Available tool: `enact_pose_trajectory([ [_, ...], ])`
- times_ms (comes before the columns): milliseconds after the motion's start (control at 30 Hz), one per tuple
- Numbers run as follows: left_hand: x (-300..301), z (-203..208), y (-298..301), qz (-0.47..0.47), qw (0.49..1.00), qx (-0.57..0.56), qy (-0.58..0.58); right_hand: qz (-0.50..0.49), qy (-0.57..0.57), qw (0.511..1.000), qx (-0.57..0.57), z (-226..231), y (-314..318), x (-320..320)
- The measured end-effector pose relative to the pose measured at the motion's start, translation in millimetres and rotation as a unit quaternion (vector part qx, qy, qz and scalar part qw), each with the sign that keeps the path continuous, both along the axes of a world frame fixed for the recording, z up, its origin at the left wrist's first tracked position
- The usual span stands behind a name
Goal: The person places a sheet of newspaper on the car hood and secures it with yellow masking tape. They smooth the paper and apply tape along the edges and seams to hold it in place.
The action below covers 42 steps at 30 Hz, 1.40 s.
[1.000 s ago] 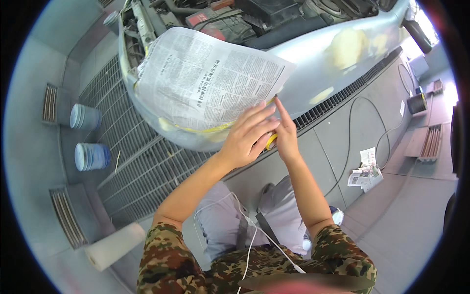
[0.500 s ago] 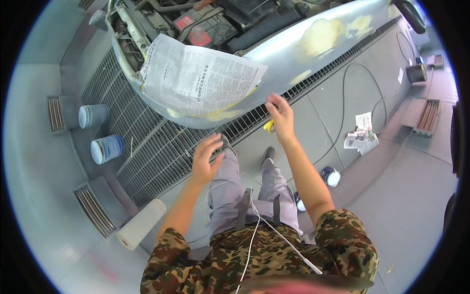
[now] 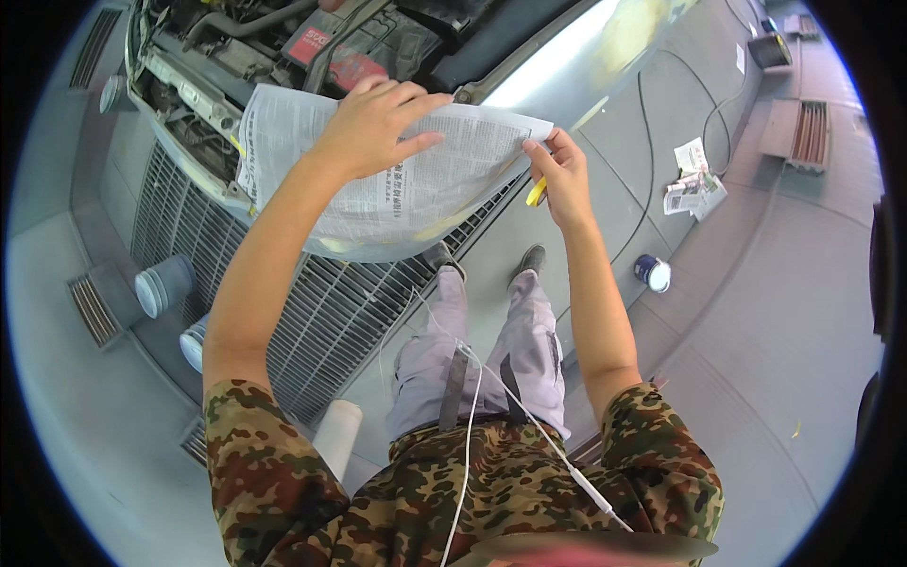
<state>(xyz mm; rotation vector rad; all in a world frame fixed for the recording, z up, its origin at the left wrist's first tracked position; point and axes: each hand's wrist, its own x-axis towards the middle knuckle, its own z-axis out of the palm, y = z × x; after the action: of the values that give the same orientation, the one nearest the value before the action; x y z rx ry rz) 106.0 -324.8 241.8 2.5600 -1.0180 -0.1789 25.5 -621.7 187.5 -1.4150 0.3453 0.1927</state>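
Note:
A newspaper sheet (image 3: 378,203) is spread over the front corner of a car's fender (image 3: 364,250), beside the open engine bay. My left hand (image 3: 373,128) lies over the sheet's upper edge, its fingers spread and holding nothing. At the sheet's right corner, my right hand (image 3: 564,180) pinches the paper between thumb and fingers. A roll of yellow tape (image 3: 537,193) is tucked in that same hand, mostly hidden by the palm. Yellowish filler shows faintly along the fender's lower edge under the paper.
A red-and-black battery (image 3: 331,57) sits in the engine bay. Floor grating (image 3: 321,331) runs beneath the car. Blue buckets (image 3: 165,285) stand at left, near a white roll (image 3: 337,435). A paint can (image 3: 652,272), crumpled newspapers (image 3: 696,189) and a dark hose (image 3: 644,161) lie right.
Both hands have moved forward to the newspaper. My left hand has come onto its upper edge, and my right hand has taken hold of its right corner, carrying the tape along.

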Motion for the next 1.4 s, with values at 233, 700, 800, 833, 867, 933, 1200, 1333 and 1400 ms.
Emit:
enact_pose_trajectory([
  [233, 25.9, 15.0, -6.6, 0.033, 0.970, -0.011, 0.241, 0.061, 0.012, 0.998, -0.013, -10.9, -7.0, 3.6],
  [700, 56.9, 45.5, -17.1, 0.031, 0.896, 0.169, 0.409, 0.024, -0.062, 0.998, 0.012, -29.6, 4.3, 3.0],
  [800, 42.2, 46.3, -18.9, 0.008, 0.924, 0.165, 0.344, 0.007, -0.094, 0.995, 0.019, -34.7, 9.2, -0.3],
  [833, 35.3, 46.3, -17.2, -0.001, 0.935, 0.161, 0.316, 0.016, -0.103, 0.994, 0.015, -35.0, 6.3, -3.5],
  [867, 29.7, 46.0, -13.1, -0.010, 0.945, 0.157, 0.288, 0.023, -0.115, 0.993, 0.011, -35.3, 6.9, -3.4],
  [933, 16.7, 44.3, -7.0, -0.039, 0.971, 0.143, 0.187, 0.034, -0.137, 0.990, 0.003, -35.0, 2.9, -6.2],
  [1200, -25.7, 34.6, 28.7, -0.117, 0.982, 0.128, -0.076, 0.118, -0.287, 0.922, -0.232, -31.0, -7.8, -13.0],
  [1333, -40.7, 19.5, 28.2, -0.128, 0.982, 0.132, -0.042, 0.158, -0.248, 0.935, -0.200, -31.5, -7.2, -14.0],
  [1400, -45.9, 13.6, 27.4, -0.134, 0.983, 0.125, -0.027, 0.168, -0.248, 0.934, -0.192, -33.5, -7.8, -13.6],
])
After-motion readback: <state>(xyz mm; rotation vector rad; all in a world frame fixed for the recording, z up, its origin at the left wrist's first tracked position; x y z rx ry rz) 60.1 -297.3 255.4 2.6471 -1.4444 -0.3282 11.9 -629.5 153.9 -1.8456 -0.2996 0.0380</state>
